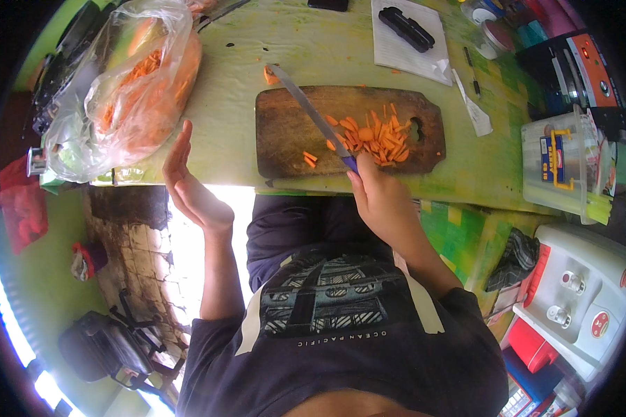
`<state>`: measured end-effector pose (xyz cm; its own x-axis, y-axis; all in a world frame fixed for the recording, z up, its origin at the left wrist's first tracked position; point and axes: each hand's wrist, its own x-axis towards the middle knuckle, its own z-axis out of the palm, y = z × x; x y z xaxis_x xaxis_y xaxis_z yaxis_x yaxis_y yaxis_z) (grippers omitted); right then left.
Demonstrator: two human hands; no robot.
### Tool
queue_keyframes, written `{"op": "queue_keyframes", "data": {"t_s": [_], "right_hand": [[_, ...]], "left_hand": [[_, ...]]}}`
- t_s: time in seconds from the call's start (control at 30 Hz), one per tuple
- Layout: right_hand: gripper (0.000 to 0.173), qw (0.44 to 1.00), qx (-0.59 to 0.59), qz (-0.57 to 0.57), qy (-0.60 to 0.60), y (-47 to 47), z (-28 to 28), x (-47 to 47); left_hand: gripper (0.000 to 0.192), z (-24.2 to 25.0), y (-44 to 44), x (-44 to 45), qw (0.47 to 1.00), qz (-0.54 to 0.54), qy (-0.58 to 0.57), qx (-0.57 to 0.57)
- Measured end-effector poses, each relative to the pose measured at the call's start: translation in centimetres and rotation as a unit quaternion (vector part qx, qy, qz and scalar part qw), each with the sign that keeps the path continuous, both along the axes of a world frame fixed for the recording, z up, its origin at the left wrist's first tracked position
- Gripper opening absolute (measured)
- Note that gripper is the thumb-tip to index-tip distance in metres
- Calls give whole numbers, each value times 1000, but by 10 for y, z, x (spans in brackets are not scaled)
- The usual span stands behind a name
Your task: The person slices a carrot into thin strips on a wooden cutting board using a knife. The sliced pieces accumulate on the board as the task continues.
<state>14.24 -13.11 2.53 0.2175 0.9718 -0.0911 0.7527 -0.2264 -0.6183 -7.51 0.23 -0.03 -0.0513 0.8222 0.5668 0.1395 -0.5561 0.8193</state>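
Observation:
My right hand [381, 198] grips the blue handle of a kitchen knife [309, 110], whose long blade reaches up and left across a dark wooden cutting board [284, 130]. Cut carrot sticks [383, 138] lie heaped on the board's right half, beside the blade. A few more carrot sticks [310, 159] rest apart, near the board's lower edge. Just beyond the upper left corner lies a carrot end piece [271, 76], by the knife tip. My left hand [195, 190] is raised at the table's front edge, empty, its fingers extended, close to a clear plastic bag [135, 99] with shredded carrot inside.
A black case-like object [406, 29] lies on a paper pad [412, 57] at the back; a pen [471, 73] and paper scrap [472, 107] are right of it. A clear plastic box [553, 172] stands at the table's right end, a water dispenser [579, 292] below. An office chair [104, 346] is lower left.

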Motion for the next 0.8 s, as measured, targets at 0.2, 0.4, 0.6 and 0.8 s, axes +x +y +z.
{"op": "queue_keyframes", "data": {"t_s": [0.2, 0.4, 0.6, 0.8], "right_hand": [[20, 991, 72, -37, 102, -1, -15, 7], [19, 984, 83, -28, 156, -6, -3, 10], [20, 986, 89, -52, 131, -15, 5, 16], [21, 995, 83, 46, 40, -25, 9, 9]], "left_hand": [[34, 11, -21, 14, 956, -79, 267, 89], [49, 19, -47, 67, 915, -144, 362, 101], [44, 13, -39, 63, 907, -137, 383, 105], [32, 7, -28, 21, 954, 25, 281, 100]]}}
